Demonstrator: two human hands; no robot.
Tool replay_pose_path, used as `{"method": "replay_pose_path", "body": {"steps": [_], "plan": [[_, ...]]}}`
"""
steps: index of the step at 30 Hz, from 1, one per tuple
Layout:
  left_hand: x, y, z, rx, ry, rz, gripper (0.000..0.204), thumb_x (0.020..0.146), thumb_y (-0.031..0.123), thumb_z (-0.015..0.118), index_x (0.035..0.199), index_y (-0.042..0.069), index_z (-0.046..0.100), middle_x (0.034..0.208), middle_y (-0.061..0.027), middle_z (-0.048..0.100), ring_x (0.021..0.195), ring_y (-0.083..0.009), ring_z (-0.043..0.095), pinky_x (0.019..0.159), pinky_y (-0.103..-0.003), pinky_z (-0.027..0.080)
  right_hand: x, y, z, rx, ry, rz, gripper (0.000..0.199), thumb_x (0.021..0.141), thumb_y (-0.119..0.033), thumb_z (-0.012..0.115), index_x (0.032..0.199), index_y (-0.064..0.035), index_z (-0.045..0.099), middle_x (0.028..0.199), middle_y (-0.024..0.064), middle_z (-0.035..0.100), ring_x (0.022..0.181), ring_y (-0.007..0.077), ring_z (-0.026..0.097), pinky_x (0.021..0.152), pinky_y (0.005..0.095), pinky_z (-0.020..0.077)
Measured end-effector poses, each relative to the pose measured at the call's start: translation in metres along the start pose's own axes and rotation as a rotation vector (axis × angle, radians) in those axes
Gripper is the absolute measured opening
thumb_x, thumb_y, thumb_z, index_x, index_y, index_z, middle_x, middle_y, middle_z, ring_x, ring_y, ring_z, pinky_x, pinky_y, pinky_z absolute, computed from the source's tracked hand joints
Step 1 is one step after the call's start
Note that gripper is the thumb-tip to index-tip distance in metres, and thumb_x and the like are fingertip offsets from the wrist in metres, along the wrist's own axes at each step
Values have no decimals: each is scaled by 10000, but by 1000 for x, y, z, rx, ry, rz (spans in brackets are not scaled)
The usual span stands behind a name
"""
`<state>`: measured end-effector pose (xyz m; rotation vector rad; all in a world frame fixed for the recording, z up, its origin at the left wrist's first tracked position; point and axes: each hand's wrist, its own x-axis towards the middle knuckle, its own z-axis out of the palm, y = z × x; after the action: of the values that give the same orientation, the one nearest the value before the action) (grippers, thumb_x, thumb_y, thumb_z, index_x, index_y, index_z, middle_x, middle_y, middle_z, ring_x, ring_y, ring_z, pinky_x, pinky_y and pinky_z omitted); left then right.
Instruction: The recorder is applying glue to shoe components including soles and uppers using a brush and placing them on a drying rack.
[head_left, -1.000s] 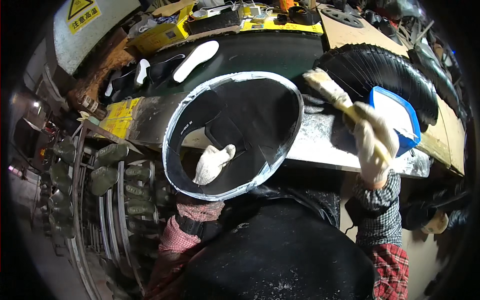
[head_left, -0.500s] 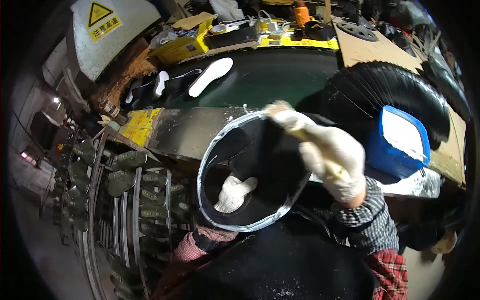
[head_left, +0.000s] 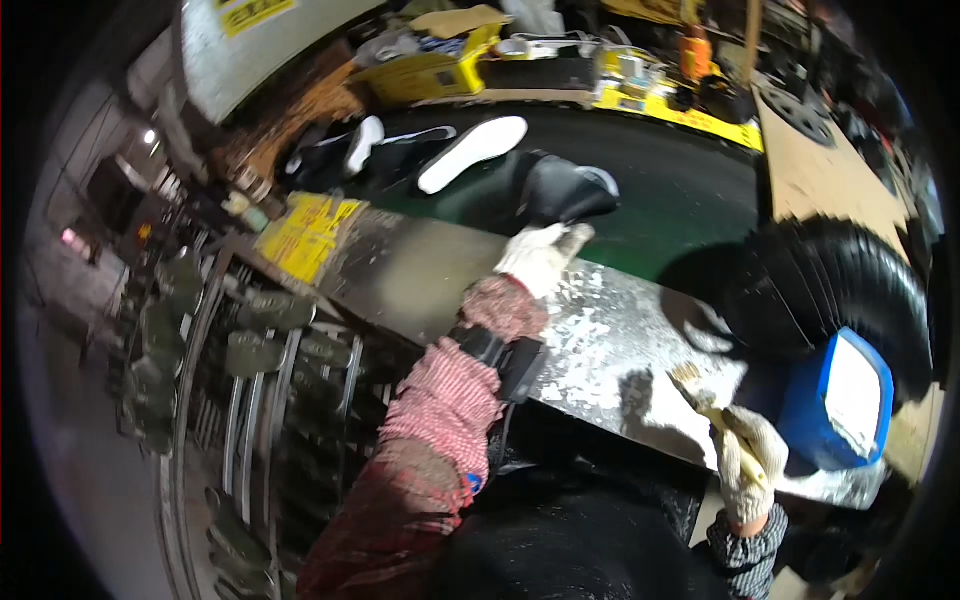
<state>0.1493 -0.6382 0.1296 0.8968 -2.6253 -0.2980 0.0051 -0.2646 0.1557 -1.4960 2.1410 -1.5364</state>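
A: Where is the black upper (head_left: 562, 190) held?
B: At the belt's (head_left: 680, 190) near edge, pinched by the gloved left hand (head_left: 538, 258) with the arm stretched out, seemingly so it lies flat there.
A: And the brush (head_left: 712, 410)?
B: Gripped in the closed right hand (head_left: 745, 462), bristles raised off the smeared bench (head_left: 590, 340), beside the blue tub (head_left: 835, 400).

A grey metal counter (head_left: 600, 340), smeared with white glue stains, is seen in front of a dark green conveyor belt (head_left: 690, 200). On the belt, a white shoe insole (head_left: 472, 153) and a black shoe upper (head_left: 563, 190) are laid near each other. At the counter's right end, a blue plastic tub (head_left: 835, 400) is set just beside a stack of black soles (head_left: 830, 290).
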Motion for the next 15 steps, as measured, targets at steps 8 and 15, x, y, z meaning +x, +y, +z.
{"method": "replay_pose_path", "body": {"steps": [8, 15], "plan": [[-140, -53, -89, -766, 82, -479, 494, 889, 202, 634, 1331, 29, 493, 1162, -170, 633, 952, -249, 660, 822, -332, 529, -2, 0, 38, 288, -249, 107, 378, 921, -258, 641, 1106, 66, 580, 834, 104, 632, 696, 135, 577, 636, 237, 460], [-542, -63, -284, 765, 485, -1104, 442, 850, 347, 588, 1201, 80, 596, 1093, -192, 655, 1056, -340, 617, 893, -416, 494, 1, -30, 92, 354, -660, -67, 291, 934, -104, 588, 1149, 86, 542, 889, 116, 668, 586, 21, 499, 655, 163, 449]]}}
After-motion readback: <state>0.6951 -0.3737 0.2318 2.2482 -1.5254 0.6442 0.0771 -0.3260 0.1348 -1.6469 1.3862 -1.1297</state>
